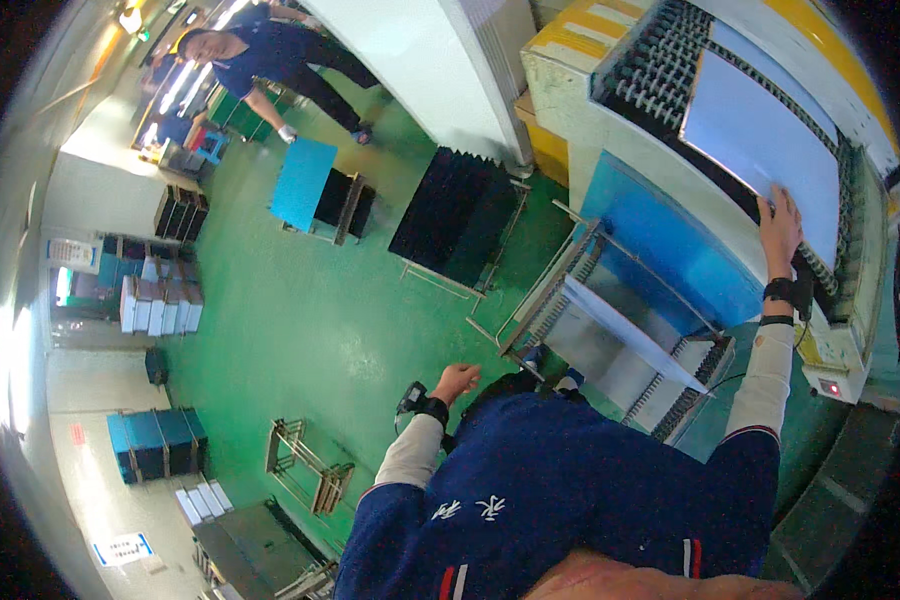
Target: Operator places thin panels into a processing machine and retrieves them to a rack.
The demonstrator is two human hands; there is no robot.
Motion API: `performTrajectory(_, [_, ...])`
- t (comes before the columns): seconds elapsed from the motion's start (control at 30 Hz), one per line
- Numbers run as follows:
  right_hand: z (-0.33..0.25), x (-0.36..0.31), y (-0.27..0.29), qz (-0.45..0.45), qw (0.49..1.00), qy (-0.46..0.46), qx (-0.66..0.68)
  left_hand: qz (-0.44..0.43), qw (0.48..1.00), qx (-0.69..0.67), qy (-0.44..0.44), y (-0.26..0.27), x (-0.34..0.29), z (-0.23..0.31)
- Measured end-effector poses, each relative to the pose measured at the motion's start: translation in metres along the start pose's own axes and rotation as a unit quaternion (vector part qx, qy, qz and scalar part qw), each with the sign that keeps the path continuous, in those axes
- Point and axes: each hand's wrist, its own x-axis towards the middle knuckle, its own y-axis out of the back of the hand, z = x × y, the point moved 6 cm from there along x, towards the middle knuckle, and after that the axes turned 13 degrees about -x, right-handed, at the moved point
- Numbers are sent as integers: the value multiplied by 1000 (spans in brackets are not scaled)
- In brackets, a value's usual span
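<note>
At the upper right a flat white panel point(760, 140) lies on the black rollers point(650, 95) of a machine. My right hand point(780, 228) rests on the near edge of this panel, fingers stretched out over its surface, not wrapped round it. Down by my left side is my left hand point(457, 381), its fingers loosely curled, with nothing seen in it. Below the machine, in front of my body, stands a slotted metal rack point(560, 290) with a thin pale panel point(635, 335) standing on edge in it.
A blue sheet point(660, 240) leans against the machine point(580, 110). Further off stand a rack of dark panels point(460, 220) and a small cart point(348, 210). Beside the cart a co-worker point(270, 60) touches a blue panel point(305, 185). An empty metal frame point(305, 465) stands at lower left.
</note>
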Motion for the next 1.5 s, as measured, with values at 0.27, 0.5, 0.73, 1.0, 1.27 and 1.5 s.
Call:
performTrajectory(0.27, [24,33,-20,38,997,59,23,9,999,16,33,2,0,-10])
performTrajectory(0.5, [-47,-47,47,146,962,172,155,3,999,-18,42,-2,9,-11])
performTrajectory(0.73, [-136,-236,35,-373,827,253,336,-13,999,37,24,-12,10,8])
performTrajectory(1.0, [-124,-315,-40,-222,929,178,238,-60,998,4,3,-25,24,21])
performTrajectory(1.27, [-125,-311,-46,-249,934,195,169,-54,989,91,-102,-57,13,71])
performTrajectory(1.5, [-111,-295,22,-195,942,208,178,-56,985,91,-137,-56,24,66])
